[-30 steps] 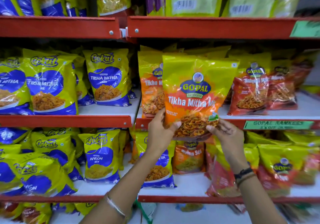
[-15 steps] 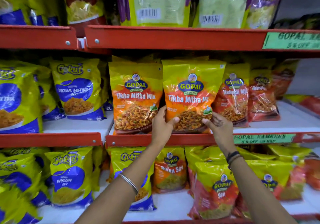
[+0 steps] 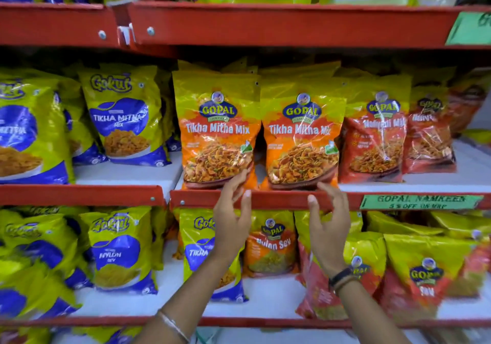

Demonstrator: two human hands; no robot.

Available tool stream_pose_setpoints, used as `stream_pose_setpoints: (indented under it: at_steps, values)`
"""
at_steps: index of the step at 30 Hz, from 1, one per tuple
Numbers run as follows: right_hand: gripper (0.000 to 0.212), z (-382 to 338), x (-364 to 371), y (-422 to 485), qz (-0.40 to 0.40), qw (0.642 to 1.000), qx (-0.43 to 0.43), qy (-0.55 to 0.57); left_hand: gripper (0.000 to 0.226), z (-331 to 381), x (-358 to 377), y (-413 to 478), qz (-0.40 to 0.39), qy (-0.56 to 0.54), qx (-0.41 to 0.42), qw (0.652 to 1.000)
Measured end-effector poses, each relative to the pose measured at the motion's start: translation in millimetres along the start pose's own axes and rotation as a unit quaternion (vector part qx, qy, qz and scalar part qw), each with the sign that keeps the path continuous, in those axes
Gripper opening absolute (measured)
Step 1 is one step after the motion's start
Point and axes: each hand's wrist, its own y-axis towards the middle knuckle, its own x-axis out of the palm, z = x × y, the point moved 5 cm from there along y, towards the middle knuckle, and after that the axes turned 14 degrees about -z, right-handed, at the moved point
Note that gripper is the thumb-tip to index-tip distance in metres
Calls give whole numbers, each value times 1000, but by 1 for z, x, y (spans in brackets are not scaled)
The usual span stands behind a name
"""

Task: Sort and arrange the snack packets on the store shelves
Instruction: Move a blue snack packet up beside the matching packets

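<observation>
Gopal Tikha Mitha Mix packet [image 3: 301, 136] stands upright beside its twin [image 3: 218, 133] so labels face out, while our left hand [image 3: 231, 218] and right hand [image 3: 329, 226], fingers spread, seemingly touch nothing.

Two Gopal Tikha Mitha Mix packets [image 3: 301, 136] are stood upright side by side on the middle shelf [image 3: 265, 200]. Left hand [image 3: 232, 218] and right hand [image 3: 328, 226] are held open just below them.

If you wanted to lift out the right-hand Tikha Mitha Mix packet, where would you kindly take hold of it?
Probably by the lower corners of the right Tikha Mitha Mix packet, coming from the front: it stands upright at the shelf edge, with neighbours pressed against both sides.
</observation>
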Motion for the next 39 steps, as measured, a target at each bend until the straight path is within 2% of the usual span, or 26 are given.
stream_pose_setpoints:
  at_steps: [3,6,9,11,14,17,19,21,24,30,34,39]
  values:
    - [17,17,33,-47,-59,996,48,49,24,-39,-26,-51,35,16,-56,998]
    - [13,39,68,-91,-122,983,111,84,20,-84,-47,-92,32,28,-121,992]
    - [16,68,115,-128,-193,959,185,94,38,-145,-70,-120,21,43,-220,974]
    - [21,93,144,-149,-234,935,248,100,50,-180,-80,-131,-9,56,-271,961]
    - [49,124,181,-167,-313,885,323,119,72,-214,-84,-136,-63,52,-326,942]
    - [63,133,205,-165,-370,855,328,156,69,-245,-84,-137,-116,-19,-397,910]
    - [62,139,209,-162,-393,838,343,163,67,-259,-85,-140,-139,-45,-424,894]
    - [52,144,210,-159,-418,821,353,163,64,-262,-89,-140,-153,-61,-420,893]
    - [43,141,201,-162,-404,835,341,152,51,-251,-94,-147,-148,-88,-391,904]
    - [48,105,183,-184,-341,872,317,149,40,-219,-111,-174,-130,-94,-347,924]
    - [49,63,171,-182,-332,887,286,146,35,-174,-141,-178,-122,-89,-328,932]
    - [49,-5,172,-157,-329,905,217,159,32,-119,-190,-156,-97,-100,-260,955]
